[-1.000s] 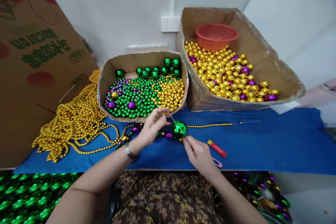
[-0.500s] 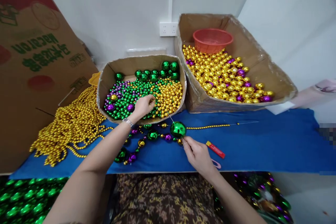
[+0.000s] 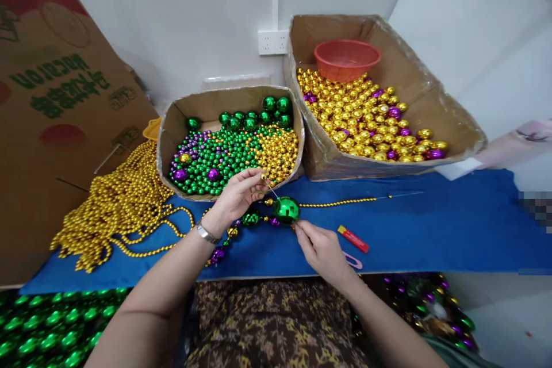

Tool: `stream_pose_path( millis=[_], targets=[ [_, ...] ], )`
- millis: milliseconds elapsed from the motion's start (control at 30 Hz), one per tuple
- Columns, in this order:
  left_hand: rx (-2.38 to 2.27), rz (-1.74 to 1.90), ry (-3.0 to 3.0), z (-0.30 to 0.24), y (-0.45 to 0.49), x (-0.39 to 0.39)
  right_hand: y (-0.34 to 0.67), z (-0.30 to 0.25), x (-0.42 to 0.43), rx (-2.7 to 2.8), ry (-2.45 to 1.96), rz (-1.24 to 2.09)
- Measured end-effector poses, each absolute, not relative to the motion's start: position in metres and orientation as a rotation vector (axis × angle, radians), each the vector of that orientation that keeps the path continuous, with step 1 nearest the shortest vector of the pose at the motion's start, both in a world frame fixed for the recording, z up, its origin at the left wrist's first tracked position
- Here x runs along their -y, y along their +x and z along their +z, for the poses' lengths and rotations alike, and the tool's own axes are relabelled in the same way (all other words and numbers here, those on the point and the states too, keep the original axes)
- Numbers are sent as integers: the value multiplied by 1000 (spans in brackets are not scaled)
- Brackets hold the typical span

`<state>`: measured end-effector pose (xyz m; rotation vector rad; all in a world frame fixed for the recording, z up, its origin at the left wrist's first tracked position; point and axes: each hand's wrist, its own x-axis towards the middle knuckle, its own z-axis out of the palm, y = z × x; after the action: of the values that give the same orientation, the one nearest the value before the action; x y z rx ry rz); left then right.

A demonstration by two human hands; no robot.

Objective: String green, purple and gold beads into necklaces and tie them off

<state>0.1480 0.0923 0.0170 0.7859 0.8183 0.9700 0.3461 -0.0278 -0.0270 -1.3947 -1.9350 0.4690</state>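
Note:
Between the thumb and fingertips of my left hand [image 3: 242,196] is a small gold bead [image 3: 264,176], at the tip of a thin needle [image 3: 272,191]. The needle sticks up out of a large shiny green bead [image 3: 286,210]. My right hand [image 3: 319,246] pinches just below that green bead; what exactly its fingertips grip is partly hidden. Behind my left wrist, a strand of green, purple and gold beads [image 3: 233,232] lies on the blue cloth [image 3: 452,224]. The near cardboard box [image 3: 194,102] holds small green, gold and purple beads, with large green ones at its back.
At right stands a bigger box [image 3: 414,63] of gold and purple beads with a red basket [image 3: 347,63]. Gold bead strings [image 3: 116,201] are heaped at left beside a tall carton [image 3: 64,144]. A red and yellow packet [image 3: 353,239] and pink loop [image 3: 353,261] lie near my right hand.
My left hand has come out of the near box toward me, now with a gold bead at the needle's tip. My right hand and the green bead have shifted slightly left.

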Motion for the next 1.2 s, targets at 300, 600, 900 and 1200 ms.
stream_pose_path(
  millis=[300, 600, 900, 1200],
  targets=[
    [-822, 1010, 927, 17, 149, -86, 351, -32, 30, 1975, -1400, 401],
    [-861, 1045, 993, 20, 151, -82, 355, -28, 36, 1983, -1392, 396],
    [-906, 1072, 1129, 25, 156, -75, 358, -21, 43, 2007, -1425, 333],
    [-938, 1105, 1511, 24, 161, -61, 366, -17, 57, 1987, -1471, 373]
  ],
)
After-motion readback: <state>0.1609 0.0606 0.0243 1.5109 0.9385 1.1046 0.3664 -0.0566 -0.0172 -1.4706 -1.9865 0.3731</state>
